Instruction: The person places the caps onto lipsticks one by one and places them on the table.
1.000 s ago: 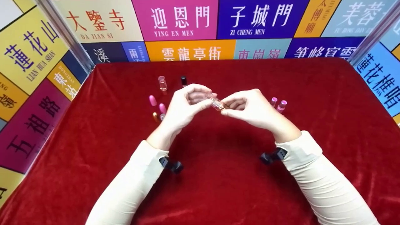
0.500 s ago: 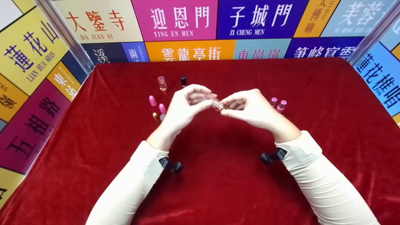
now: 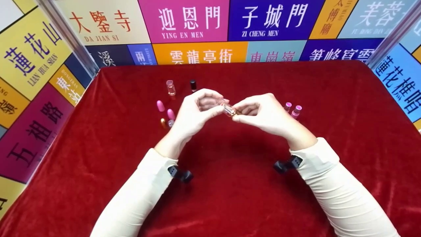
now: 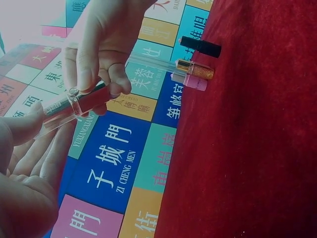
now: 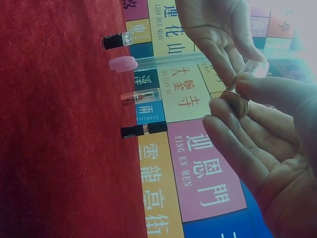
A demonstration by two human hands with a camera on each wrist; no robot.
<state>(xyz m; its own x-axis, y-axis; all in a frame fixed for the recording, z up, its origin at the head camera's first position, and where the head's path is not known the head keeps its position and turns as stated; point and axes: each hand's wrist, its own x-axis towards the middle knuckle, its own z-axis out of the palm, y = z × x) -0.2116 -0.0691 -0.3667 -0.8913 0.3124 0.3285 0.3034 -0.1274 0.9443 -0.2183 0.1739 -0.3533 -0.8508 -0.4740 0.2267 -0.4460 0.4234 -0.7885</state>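
Both hands hold a lipstick (image 3: 228,110) with a clear cap and a gold-coloured band, raised and tilted over the red cloth. My left hand (image 3: 194,113) pinches the clear cap end between thumb and fingers. On the base end, my right hand (image 3: 266,113) has its thumb and fingertips. The left wrist view shows the lipstick (image 4: 72,106) lying slantwise between the two hands, cap and base still together. Its round base end (image 5: 235,105) faces the camera in the right wrist view, while the right fingers (image 5: 228,121) hide part of its side.
Left of the hands stand a clear pinkish lipstick tube (image 3: 170,88), a black tube (image 3: 193,85), two pink rounded tubes, one nearer the back (image 3: 160,105), and a gold-topped one (image 3: 163,123). Pink lipsticks (image 3: 296,111) stand behind the right hand. Lettered panels (image 3: 189,21) rise behind the table.
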